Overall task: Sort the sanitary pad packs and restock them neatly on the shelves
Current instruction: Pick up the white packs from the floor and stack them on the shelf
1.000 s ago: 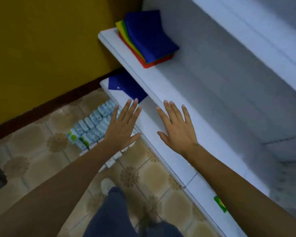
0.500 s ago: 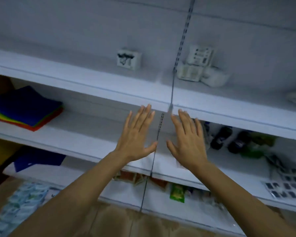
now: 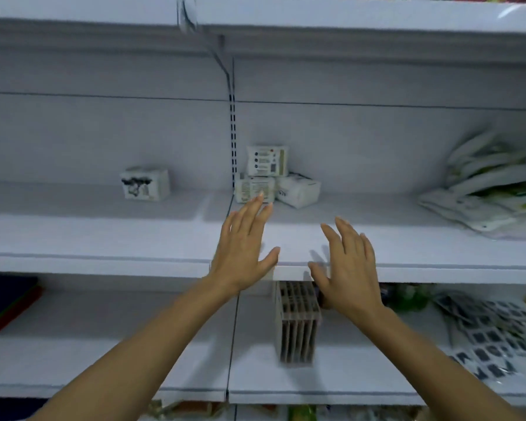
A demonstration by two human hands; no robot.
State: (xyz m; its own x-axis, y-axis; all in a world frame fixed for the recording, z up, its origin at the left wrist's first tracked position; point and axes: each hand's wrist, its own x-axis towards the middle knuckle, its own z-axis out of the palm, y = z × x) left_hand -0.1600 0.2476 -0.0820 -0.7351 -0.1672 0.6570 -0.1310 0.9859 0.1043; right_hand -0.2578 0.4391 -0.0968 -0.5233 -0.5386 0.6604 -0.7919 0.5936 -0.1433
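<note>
Head view: the gaze is climbing. A second ago it was pointing down at rows of packs on the floor, half a second ago at the shelving from further off, and now it is facing the middle shelf (image 3: pixel 103 238) close up.
Both grips: they are staying flat and bare through all three moments, bringing nothing up from the floor.
Meaning for the task: the person is probably turning to the loose stock on the shelf first, to sort or straighten it before restocking. No pack is being placed yet.
Pad pack cluster (image 3: pixel 266 161): three white packs are sitting at the back of the shelf beside the slotted upright, one perched on two, the right one skewed.
Lone pad pack (image 3: pixel 144 183): it is standing well apart to the left, in the neighbouring bay.
Left grip (image 3: pixel 243 253): the fingers are stretching straight with the thumb splayed, holding nothing. The fingertips are overlapping the lower left pack in the picture, but whether they are touching it cannot be told.
Right grip (image 3: pixel 347 268): it is hovering spread and empty over the shelf's front edge, with the cluster lying ahead and to its left.
Other stock: white bags (image 3: pixel 492 189) are slumping at the right of the same shelf, and a cardboard box (image 3: pixel 296 323) is standing on the shelf below.
</note>
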